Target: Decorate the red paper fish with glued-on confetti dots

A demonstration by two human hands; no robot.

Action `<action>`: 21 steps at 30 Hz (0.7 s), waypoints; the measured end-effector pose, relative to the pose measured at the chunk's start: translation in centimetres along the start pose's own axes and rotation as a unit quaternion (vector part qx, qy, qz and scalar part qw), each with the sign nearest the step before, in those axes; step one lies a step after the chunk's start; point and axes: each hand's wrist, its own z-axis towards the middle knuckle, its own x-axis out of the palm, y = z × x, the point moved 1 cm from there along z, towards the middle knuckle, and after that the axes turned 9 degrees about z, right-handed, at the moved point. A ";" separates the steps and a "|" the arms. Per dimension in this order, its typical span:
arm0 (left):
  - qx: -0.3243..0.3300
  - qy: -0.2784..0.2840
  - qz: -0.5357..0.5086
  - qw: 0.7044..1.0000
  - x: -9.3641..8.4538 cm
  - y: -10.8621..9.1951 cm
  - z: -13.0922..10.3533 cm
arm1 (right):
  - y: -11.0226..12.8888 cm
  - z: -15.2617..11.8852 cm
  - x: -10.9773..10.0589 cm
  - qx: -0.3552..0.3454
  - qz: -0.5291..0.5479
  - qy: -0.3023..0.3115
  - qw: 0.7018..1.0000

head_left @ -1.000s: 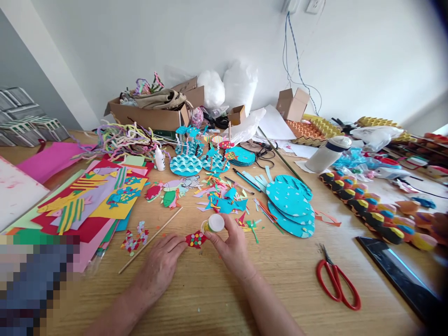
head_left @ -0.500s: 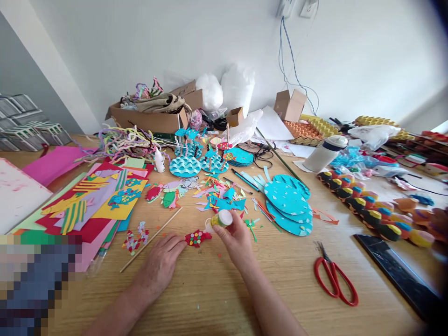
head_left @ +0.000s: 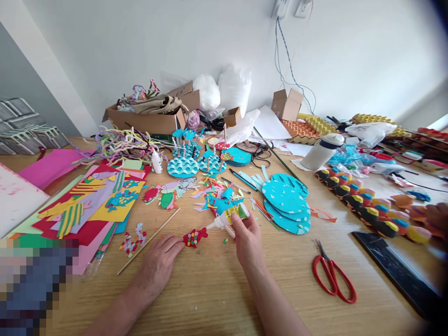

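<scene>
A red paper fish (head_left: 194,238) covered with coloured dots lies on the wooden table in front of me. Its left end is pinned by the fingertips of my left hand (head_left: 158,262), which rests low on the tabletop. My right hand (head_left: 248,238) grips a glue bottle (head_left: 234,214) with a yellow-green label, tipped nearly level. The white nozzle points left and meets or hovers just over the fish's tail; I cannot tell which. Left of the fish are small paper dots (head_left: 134,239) and a thin wooden stick (head_left: 149,241).
Red-handled scissors (head_left: 334,279) and a black phone-like slab (head_left: 388,270) lie to the right. Blue paper discs (head_left: 287,205) are stacked behind my right hand. Coloured sheets with paper fish (head_left: 87,198) spread on the left. A second glue bottle (head_left: 156,162) stands farther back.
My right hand has turned the glue bottle from base-toward-me to sideways, and its nozzle now shows at the fish's tail. My left hand stays by the fish.
</scene>
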 end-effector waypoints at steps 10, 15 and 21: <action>0.000 0.006 0.017 1.000 -0.2 -0.2 0.0 | 1.0 -0.4 0.4 -0.099 0.018 -0.035 0.994; -0.004 0.002 0.021 1.000 -0.1 -0.1 -0.1 | 0.4 -1.0 0.6 -0.076 -0.119 0.078 0.987; -0.005 -0.010 0.015 1.000 0.2 -0.1 -0.2 | -0.1 -1.7 1.3 -0.145 -0.344 0.194 0.907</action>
